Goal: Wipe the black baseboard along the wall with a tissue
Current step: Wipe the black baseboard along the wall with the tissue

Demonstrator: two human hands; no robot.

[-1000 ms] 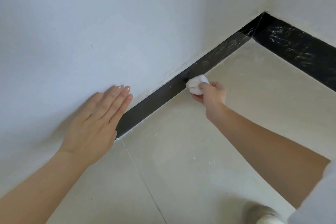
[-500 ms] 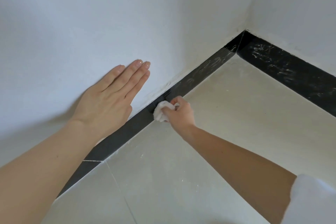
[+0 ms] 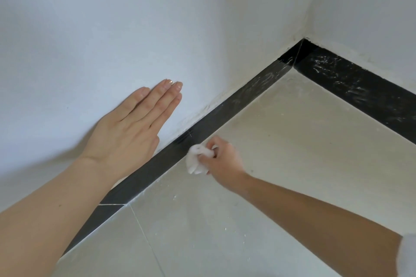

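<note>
I judge the job about half done along this wall. My right hand (image 3: 221, 159) sits just right of centre, its fingers curled round a crumpled white tissue (image 3: 197, 159), which meets the lower edge of the black baseboard (image 3: 146, 175) where it joins the pale floor (image 3: 292, 164). My left hand (image 3: 132, 128), out toward 9 o'clock, lies flat against the white wall (image 3: 112, 29) with its fingers straight and together, holding nothing (a brace, I take it).

From the tissue down toward 7 o'clock the strip looks evenly dark and free of marks, so I count that stretch as wiped. From the tissue up toward 1 o'clock, as far as the room corner (image 3: 301, 51), pale smears and scuffs show on the black face, so that part is left to do. The adjoining baseboard (image 3: 360, 92), running from the corner toward 3 o'clock, carries the heaviest white streaks and looks untouched. White specks also lie on the floor beside the wiped part.
</note>
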